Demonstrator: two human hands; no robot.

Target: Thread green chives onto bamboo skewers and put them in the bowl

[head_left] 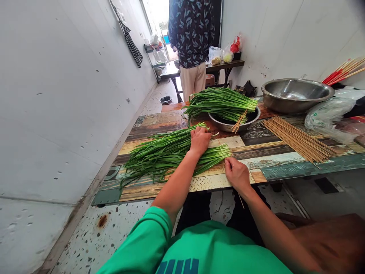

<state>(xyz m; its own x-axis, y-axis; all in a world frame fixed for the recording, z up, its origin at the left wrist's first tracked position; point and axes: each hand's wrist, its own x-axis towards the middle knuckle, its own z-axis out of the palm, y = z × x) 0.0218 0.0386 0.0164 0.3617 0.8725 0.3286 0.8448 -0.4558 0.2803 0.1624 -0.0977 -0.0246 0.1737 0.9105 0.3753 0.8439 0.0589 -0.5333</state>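
Note:
My left hand [200,140] reaches over the garlic chives, its fingers curled down on the pale stem ends of the farther loose pile [162,144]. Nearer to me lies a second row of chives [213,156], its cut ends lined up to the right. My right hand [237,174] is closed beside those ends at the table's front edge. A thin bamboo skewer [241,201] passes through it, its lower end sticking out below. Whether the skewer's tip touches the chives I cannot tell.
A metal bowl [252,118] holds more chives and a few skewers. Many bamboo skewers [298,140] lie on the right, near a large steel basin [296,91] and plastic bags [327,116]. Another person [194,34] stands beyond the table [182,110]. A wall [51,95] runs along the left.

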